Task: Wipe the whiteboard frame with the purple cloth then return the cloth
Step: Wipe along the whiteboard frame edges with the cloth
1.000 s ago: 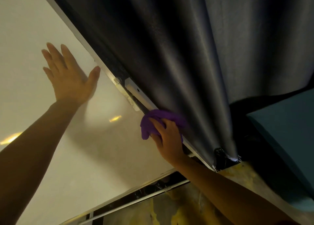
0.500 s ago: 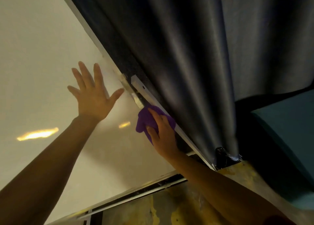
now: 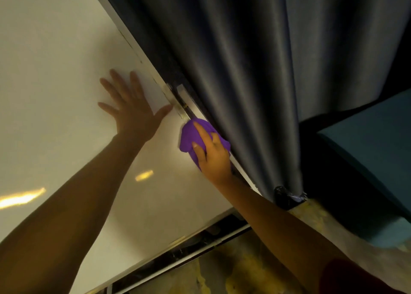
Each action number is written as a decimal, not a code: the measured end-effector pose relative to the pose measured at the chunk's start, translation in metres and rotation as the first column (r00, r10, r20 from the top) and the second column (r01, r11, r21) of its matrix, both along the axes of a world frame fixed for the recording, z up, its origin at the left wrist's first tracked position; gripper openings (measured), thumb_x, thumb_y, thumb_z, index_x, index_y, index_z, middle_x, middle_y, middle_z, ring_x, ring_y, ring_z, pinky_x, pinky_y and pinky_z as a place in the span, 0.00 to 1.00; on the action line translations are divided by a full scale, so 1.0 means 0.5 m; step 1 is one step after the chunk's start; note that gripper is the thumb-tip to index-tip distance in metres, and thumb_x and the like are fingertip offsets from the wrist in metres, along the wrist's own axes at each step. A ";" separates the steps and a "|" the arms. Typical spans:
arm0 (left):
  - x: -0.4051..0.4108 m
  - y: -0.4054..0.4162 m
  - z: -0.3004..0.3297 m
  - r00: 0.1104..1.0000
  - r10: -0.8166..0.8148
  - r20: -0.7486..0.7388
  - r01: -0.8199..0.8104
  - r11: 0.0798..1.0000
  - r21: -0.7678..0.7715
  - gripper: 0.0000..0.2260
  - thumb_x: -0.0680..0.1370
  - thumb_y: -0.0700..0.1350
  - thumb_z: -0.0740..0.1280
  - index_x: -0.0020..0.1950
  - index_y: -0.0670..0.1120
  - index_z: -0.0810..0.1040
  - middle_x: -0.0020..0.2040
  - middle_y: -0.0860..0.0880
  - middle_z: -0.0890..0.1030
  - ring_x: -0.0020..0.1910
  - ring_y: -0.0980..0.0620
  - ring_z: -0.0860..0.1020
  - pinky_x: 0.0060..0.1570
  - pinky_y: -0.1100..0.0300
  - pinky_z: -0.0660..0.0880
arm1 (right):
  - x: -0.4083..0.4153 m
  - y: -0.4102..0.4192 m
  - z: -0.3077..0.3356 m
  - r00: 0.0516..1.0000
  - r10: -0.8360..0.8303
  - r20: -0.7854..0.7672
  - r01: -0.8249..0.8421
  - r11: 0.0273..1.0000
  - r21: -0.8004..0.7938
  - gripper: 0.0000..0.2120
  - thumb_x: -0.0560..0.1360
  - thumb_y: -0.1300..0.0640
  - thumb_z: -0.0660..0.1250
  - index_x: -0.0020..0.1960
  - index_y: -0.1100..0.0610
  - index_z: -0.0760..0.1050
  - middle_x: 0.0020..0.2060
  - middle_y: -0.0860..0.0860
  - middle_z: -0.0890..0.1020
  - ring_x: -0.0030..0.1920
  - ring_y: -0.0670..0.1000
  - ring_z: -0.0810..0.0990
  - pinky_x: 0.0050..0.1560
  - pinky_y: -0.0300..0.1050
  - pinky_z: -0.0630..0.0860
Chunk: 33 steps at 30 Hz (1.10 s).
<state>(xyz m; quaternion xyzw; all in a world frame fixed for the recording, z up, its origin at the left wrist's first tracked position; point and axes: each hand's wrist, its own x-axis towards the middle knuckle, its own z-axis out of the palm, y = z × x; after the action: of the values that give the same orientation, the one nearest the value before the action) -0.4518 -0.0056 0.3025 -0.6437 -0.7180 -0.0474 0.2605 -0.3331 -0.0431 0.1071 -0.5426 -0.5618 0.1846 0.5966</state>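
Note:
A large whiteboard fills the left of the view, tilted by the camera angle. Its pale metal frame runs diagonally from top centre down to the right. My right hand presses a bunched purple cloth against this right-hand frame edge, just below a metal bracket. My left hand lies flat on the board surface with fingers spread, its thumb close to the frame. The frame's stretch under the cloth and my right hand is hidden.
A dark grey curtain hangs right against the frame. A teal padded block sits at the right. The board's bottom rail runs low in the view, with mottled yellow-brown floor beneath.
My right hand has slid the cloth up along the frame toward the bracket. My left hand has stayed flat on the board, ending closer to the frame as the view shifted.

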 end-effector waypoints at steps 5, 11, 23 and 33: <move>-0.015 0.003 -0.004 0.999 -0.050 -0.007 0.051 0.999 0.013 0.55 0.72 0.81 0.52 0.84 0.45 0.40 0.84 0.33 0.43 0.82 0.25 0.44 0.72 0.18 0.53 | 0.033 -0.070 -0.111 0.983 0.179 -0.033 -0.182 0.975 -0.129 0.26 0.80 0.34 0.50 0.76 0.39 0.58 0.67 0.59 0.73 0.62 0.61 0.76 0.55 0.52 0.75; -0.027 -0.002 -0.012 0.993 -0.115 -0.008 0.115 0.992 0.041 0.54 0.73 0.80 0.50 0.84 0.43 0.42 0.84 0.31 0.45 0.81 0.23 0.46 0.69 0.16 0.53 | 0.054 -0.157 -0.207 0.957 0.133 -0.256 -0.242 0.853 -0.462 0.25 0.81 0.47 0.61 0.73 0.59 0.63 0.64 0.56 0.75 0.62 0.58 0.77 0.55 0.36 0.78; -0.035 -0.002 -0.018 0.990 -0.139 -0.018 0.140 0.990 0.034 0.52 0.73 0.79 0.52 0.85 0.45 0.41 0.84 0.33 0.44 0.82 0.25 0.46 0.72 0.19 0.53 | 0.022 -0.029 0.021 0.984 0.110 -0.139 -0.144 0.953 -0.267 0.23 0.81 0.44 0.60 0.70 0.57 0.68 0.56 0.54 0.80 0.52 0.54 0.81 0.47 0.37 0.78; -0.036 -0.006 -0.028 0.990 -0.134 -0.033 0.137 0.988 0.074 0.49 0.77 0.76 0.53 0.85 0.44 0.42 0.84 0.31 0.45 0.82 0.25 0.45 0.73 0.21 0.48 | 0.068 -0.110 -0.167 0.969 0.222 -0.109 -0.247 0.885 -0.395 0.22 0.81 0.44 0.59 0.70 0.54 0.67 0.62 0.55 0.77 0.60 0.54 0.78 0.56 0.44 0.77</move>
<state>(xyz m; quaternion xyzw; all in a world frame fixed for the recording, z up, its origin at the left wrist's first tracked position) -0.4697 -0.0086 0.2884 -0.6813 -0.6666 -0.0831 0.2909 -0.2991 -0.0981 0.0238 -0.5766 -0.5543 0.3845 0.4610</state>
